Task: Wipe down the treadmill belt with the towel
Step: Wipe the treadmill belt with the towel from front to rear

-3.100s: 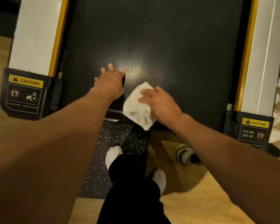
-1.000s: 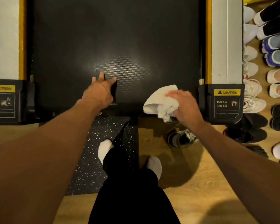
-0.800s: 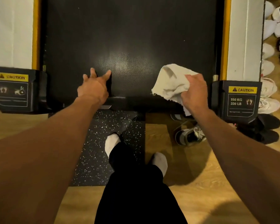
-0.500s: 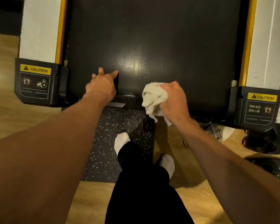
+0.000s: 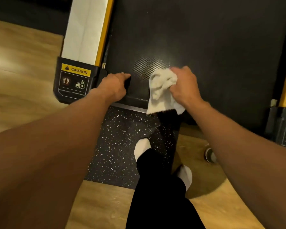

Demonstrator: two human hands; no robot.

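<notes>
Towel is bunched in my right hand, fingers curled tight around its upper part while the loose end is hanging down over the rear edge of the belt. I am pressing that wad against the dark belt near its back edge, a little left of the middle, just below a bright patch of reflected light. My left hand is resting on the belt's rear left corner, fingers drawn together and pointing forward, holding nothing, near the black end cap with its yellow caution label. A white side rail with a yellow strip is running forward from that cap. I am standing behind the treadmill in black trousers and white socks, one foot on a speckled black mat, the other on the wooden floor. A shoe is lying on the floor by my right forearm.
</notes>
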